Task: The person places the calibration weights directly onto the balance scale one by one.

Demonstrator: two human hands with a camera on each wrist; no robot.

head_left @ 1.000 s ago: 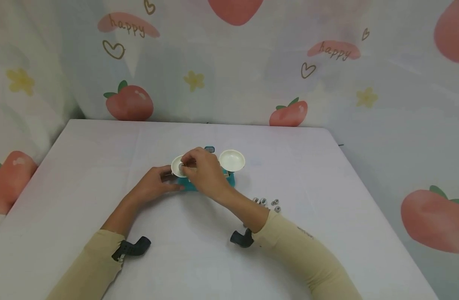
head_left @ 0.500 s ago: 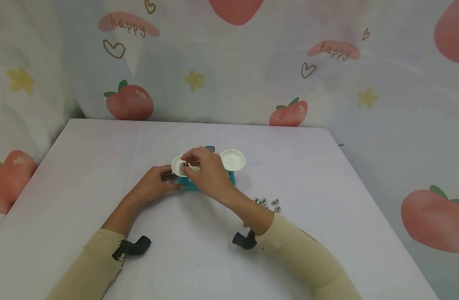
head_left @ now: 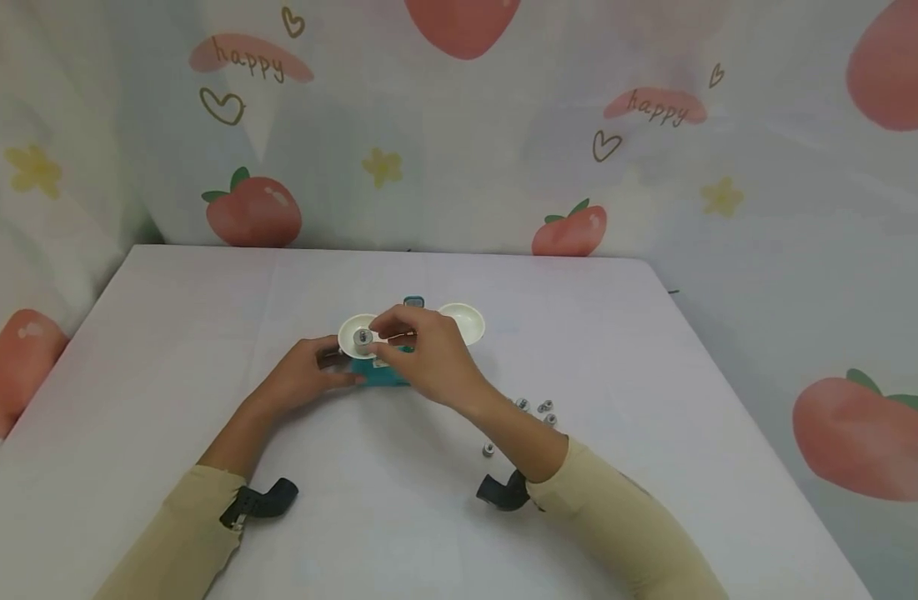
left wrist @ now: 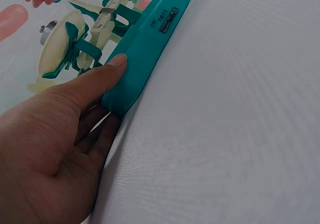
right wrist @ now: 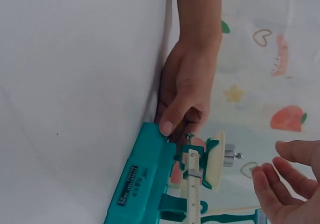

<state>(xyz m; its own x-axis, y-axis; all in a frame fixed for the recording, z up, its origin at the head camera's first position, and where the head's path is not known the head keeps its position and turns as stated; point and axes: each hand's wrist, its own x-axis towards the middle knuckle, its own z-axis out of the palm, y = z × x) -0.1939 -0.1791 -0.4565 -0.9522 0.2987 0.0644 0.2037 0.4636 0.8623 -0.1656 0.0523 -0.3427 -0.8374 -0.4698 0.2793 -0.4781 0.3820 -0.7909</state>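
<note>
A teal balance scale (left wrist: 145, 54) with a graduated beam stands on the table. My left hand (head_left: 308, 367) grips the left end of its base, thumb on the front and fingers behind, as the left wrist view shows. On the cream left pan (head_left: 347, 337) a silver metal weight (head_left: 363, 338) with a small knob stands upright. Just right of that weight is my right hand (head_left: 432, 354), its fingers loosely bent and apart, holding nothing. In the right wrist view a gap separates the fingertips (right wrist: 256, 170) from the weight's knob. The right pan (head_left: 468, 321) is partly hidden behind this hand.
Several small silver weights (head_left: 523, 404) lie on the white table (head_left: 398, 500) by my right forearm. One weight (head_left: 489, 450) lies nearer to me, apart from the others. A patterned cloth (head_left: 459, 150) hangs behind the table.
My right hand has let go of the weight on the left pan and drawn back a little to the right. The left hand has kept its grip on the base.
</note>
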